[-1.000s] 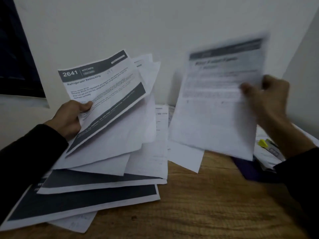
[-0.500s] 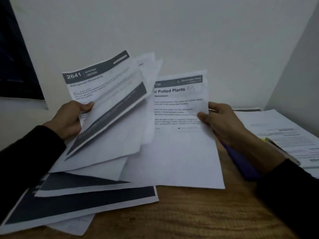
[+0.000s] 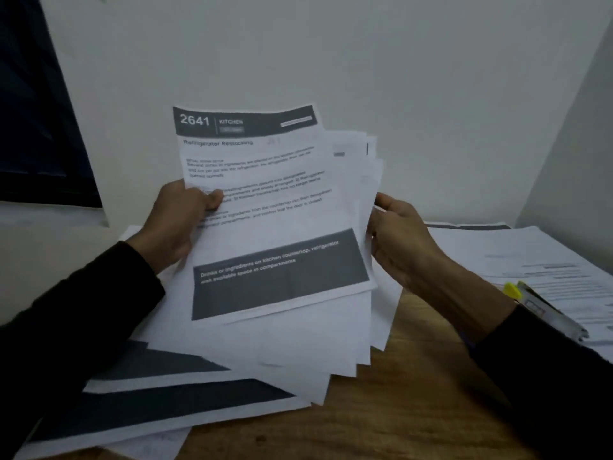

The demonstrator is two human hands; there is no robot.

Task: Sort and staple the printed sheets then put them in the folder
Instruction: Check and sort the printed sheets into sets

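A fanned bundle of printed sheets (image 3: 275, 207) is held up in front of me, its top page headed "2641 Kitchen, Refrigerator Restocking". My left hand (image 3: 180, 220) grips the bundle's left edge, thumb on the top page. My right hand (image 3: 398, 240) holds the right edge, fingers curled behind the sheets. More sheets with dark bands (image 3: 159, 410) lie loose on the wooden table (image 3: 398, 410) under the bundle. A stapler with a yellow tip (image 3: 544, 310) lies at the right. No folder can be made out for sure.
Another pile of printed sheets (image 3: 530, 257) lies at the right, against the wall corner, with the stapler on it. A white wall stands close behind the table. A dark window pane (image 3: 36, 127) is at the far left.
My right hand has brought the "Potted Plants" sheet into the bundle and now holds the bundle's right edge. The bundle has swung upright and toward the centre.
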